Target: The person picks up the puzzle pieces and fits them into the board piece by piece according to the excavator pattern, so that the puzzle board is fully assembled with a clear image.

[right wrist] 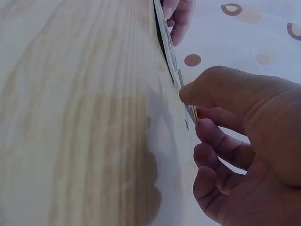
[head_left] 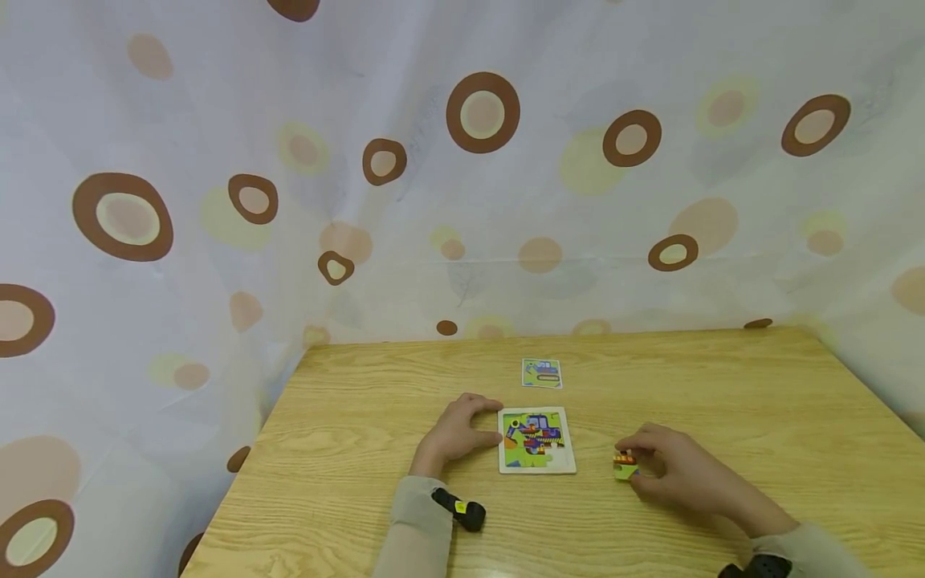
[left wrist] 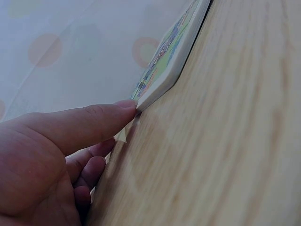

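A square jigsaw puzzle with a white frame (head_left: pixel 573 461) lies on the table, most of its excavator picture in place. White backing shows at its lower right corner. My left hand (head_left: pixel 457 433) rests at the frame's left side, the thumb tip against the edge and the index fingertip near the upper left corner. To the right of the frame, my right hand (head_left: pixel 682 470) pinches a puzzle piece (head_left: pixel 623 472) between thumb and fingers. The piece is green with an orange and red band. From the right wrist, the right hand (right wrist: pixel 244 122) mostly hides it.
Behind the puzzle lies a small picture card (head_left: pixel 542 373) showing a similar blue vehicle on green. The wooden table (head_left: pixel 347 449) reaches back to a white curtain (head_left: pixel 405 265) patterned with brown rings and pale dots, which also hangs along the left and right sides.
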